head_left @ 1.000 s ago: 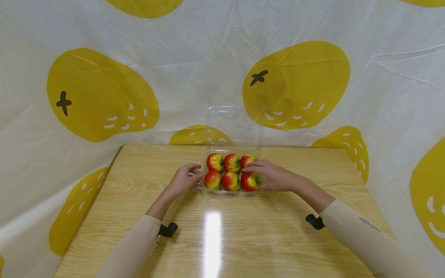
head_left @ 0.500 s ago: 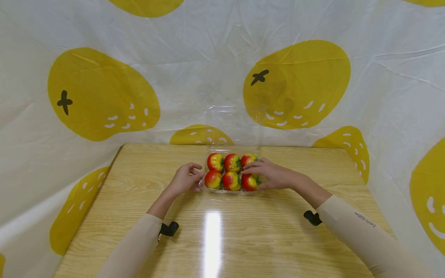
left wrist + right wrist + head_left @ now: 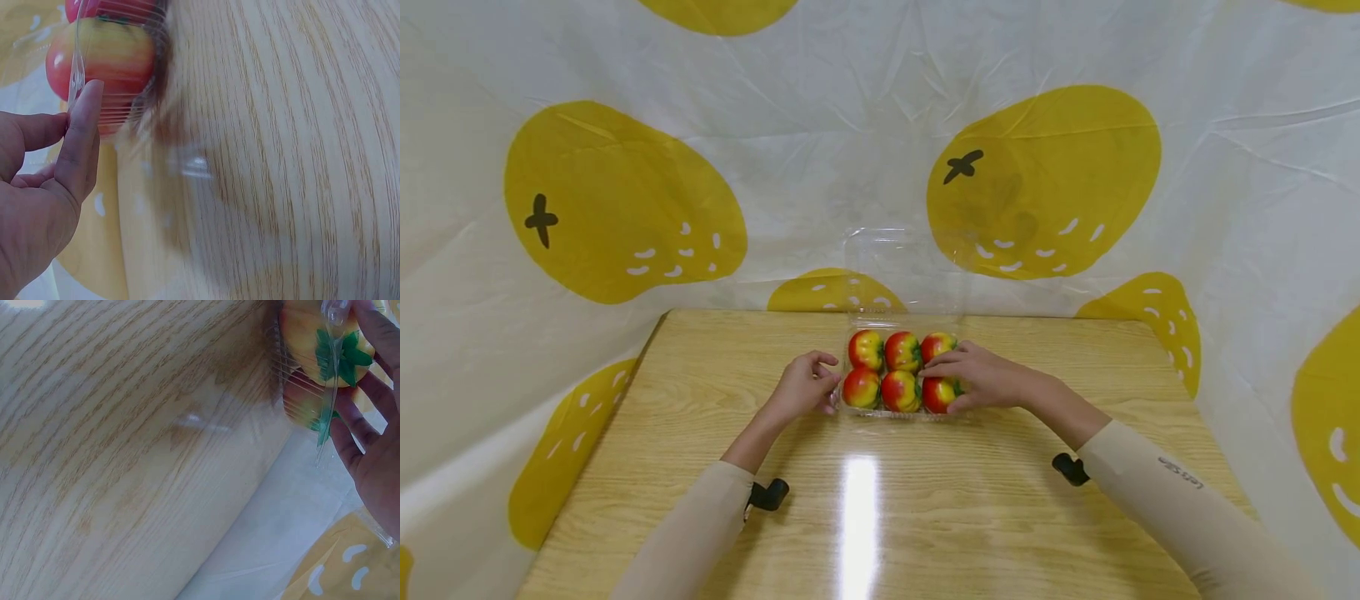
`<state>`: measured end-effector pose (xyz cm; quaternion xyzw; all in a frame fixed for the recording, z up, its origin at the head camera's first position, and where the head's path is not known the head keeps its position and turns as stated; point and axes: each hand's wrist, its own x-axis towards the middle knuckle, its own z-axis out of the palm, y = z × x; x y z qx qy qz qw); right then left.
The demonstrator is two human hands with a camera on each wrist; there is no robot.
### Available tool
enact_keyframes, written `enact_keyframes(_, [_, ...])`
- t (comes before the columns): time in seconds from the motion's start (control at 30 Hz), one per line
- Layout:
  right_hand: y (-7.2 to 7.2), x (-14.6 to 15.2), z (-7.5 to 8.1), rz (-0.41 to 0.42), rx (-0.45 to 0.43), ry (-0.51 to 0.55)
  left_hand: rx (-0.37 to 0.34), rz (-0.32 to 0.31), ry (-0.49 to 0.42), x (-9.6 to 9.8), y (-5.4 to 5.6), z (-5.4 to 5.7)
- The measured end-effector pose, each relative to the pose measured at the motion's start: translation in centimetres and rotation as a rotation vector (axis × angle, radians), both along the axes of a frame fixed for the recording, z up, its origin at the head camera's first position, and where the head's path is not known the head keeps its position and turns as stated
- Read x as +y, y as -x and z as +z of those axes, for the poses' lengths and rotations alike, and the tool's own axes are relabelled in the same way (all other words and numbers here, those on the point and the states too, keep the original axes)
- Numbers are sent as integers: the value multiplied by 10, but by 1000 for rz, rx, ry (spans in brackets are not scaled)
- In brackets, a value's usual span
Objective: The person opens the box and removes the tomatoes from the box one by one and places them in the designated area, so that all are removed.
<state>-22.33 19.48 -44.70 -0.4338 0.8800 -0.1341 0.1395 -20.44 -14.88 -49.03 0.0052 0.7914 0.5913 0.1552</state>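
Observation:
A clear plastic clamshell box (image 3: 898, 415) holds several red-and-yellow fruits with green leafy tops, set in two rows. My left hand (image 3: 805, 385) is at the box's left side; in the left wrist view its thumb and fingers pinch the clear rim (image 3: 77, 69), beside a fruit (image 3: 109, 56). At the opposite end, my right hand (image 3: 992, 379) reaches over the right rim and holds the front right fruit (image 3: 937, 398), fingers along its back and thumb at its front right. In the right wrist view, green leaves (image 3: 355, 357) show behind the clear rim, between thumb and fingers.
The box's transparent lid (image 3: 906, 267) stands raised at the back, against a white cloth (image 3: 820, 183) printed with yellow fruit shapes. Under the box lies a light wood table (image 3: 1000, 517), its back edge just behind the box. A black wrist mount (image 3: 769, 495) sits on the left sleeve.
My right thumb has moved slightly left, onto the front right fruit, and the right forearm has shifted slightly left. The left hand keeps its place at the rim.

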Motion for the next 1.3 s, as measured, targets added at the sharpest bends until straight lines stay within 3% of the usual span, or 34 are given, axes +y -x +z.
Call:
enact_keyframes(0.33, [-1, -3, 0, 81, 104, -37, 24, -1, 32, 1, -1, 2])
enact_keyframes(0.57, [-4, -6, 1, 75, 142, -102, 20, 7, 41, 1, -1, 1])
enact_keyframes(0.93, [-3, -6, -2, 36, 14, -90, 30, 1, 39, 2, -2, 3])
enact_keyframes(1.3, [0, -5, -3, 31, -30, -44, 25, 6, 51, 4, -3, 4])
